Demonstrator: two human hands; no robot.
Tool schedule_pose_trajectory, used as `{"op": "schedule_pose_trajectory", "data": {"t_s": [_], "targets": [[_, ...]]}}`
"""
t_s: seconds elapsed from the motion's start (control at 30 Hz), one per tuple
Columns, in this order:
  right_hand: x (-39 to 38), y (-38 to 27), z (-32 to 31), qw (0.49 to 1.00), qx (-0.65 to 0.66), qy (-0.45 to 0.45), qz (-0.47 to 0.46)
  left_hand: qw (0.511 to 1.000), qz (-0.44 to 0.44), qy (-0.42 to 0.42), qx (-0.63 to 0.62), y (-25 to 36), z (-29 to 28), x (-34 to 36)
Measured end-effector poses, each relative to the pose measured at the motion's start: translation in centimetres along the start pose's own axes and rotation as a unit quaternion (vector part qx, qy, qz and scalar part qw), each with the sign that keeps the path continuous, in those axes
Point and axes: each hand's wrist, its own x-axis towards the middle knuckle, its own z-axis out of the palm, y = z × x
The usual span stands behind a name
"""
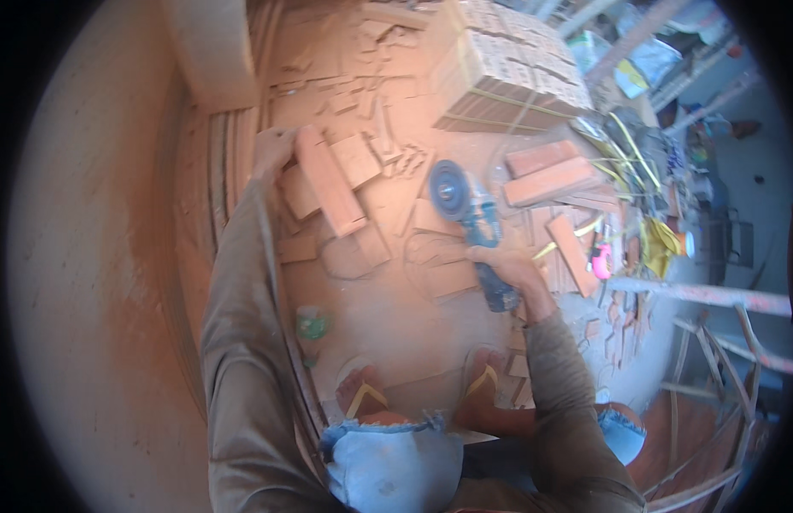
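My left hand (pixel 272 150) is closed on the upper end of a long reddish brick strip (pixel 330 179), which slants over flat tan tile pieces (pixel 362 154). My right hand (pixel 499 261) is wrapped round the body of a blue angle grinder (pixel 486 222), its dark disc (pixel 450 190) pointing up and held apart from the brick. More reddish strips (pixel 546 175) lie to the right of the grinder. Dust covers the floor between my sandalled feet (pixel 362 389).
A strapped stack of tiles (pixel 507 73) stands at the back. A pale post (pixel 208 51) and wall run along the left. Metal scaffold bars (pixel 704 293) edge the right, near a yellow bag (pixel 660 248) and pink object (pixel 601 261). Broken offcuts and loops of cord litter the floor.
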Motion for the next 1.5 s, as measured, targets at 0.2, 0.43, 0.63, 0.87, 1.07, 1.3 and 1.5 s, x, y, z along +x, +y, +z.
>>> {"op": "schedule_pose_trajectory", "data": {"t_s": [0.2,0.43,0.63,0.87,1.07,1.3,1.5], "targets": [[0.5,-3.1,0.7,0.999,-0.004,-0.02,0.025,0.977,0.126,0.169,0.022,1.6,-1.4,-7.6],[0.8,-4.8,2.9,0.997,-0.069,0.02,-0.028,0.991,0.049,0.105,-0.073,0.0,0.8,-23.0],[3.7,-5.9,6.2,0.999,-0.003,-0.048,-0.024,0.97,-0.105,0.041,-0.214,-2.0,4.1,-25.4],[5.9,-8.9,8.6,0.997,0.009,-0.074,-0.032,0.919,-0.178,0.01,-0.352,-1.0,5.1,-23.4],[8.9,-8.9,9.9,0.992,-0.049,-0.085,-0.074,0.911,-0.19,-0.004,-0.365,-0.9,5.5,-23.3],[10.3,-10.3,10.3,0.985,-0.111,-0.118,-0.054,0.921,-0.19,-0.003,-0.34,-1.0,6.7,-23.2],[11.1,-10.4,10.7,0.983,-0.132,-0.103,-0.072,0.916,-0.2,-0.004,-0.349,-0.7,6.7,-23.3]]}}
